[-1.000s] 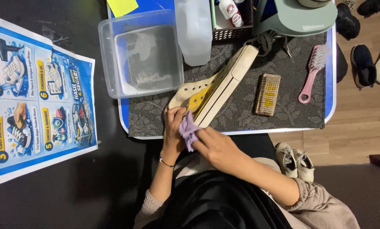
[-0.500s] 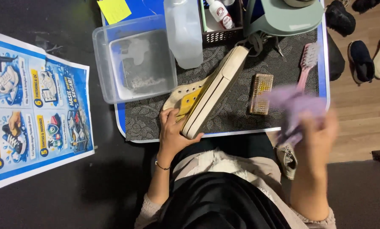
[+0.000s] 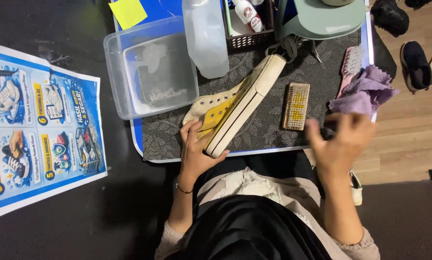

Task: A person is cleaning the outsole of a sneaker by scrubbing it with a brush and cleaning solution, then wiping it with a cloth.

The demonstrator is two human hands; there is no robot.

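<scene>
On the patterned mat, the left hand clasps a yellow sneaker on edge, steadying it, while the empty, loosely spread right hand hovers near a purple cloth.

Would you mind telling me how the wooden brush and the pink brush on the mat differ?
The wooden brush is a handleless block with pale yellowish bristles; the pink brush is slimmer, with a handle and whitish bristles. The wooden brush lies fully in view; the pink brush is partly covered by the purple cloth. The wooden brush sits beside the shoe; the pink brush lies at the mat's right edge. Neither is in the hands.
</scene>
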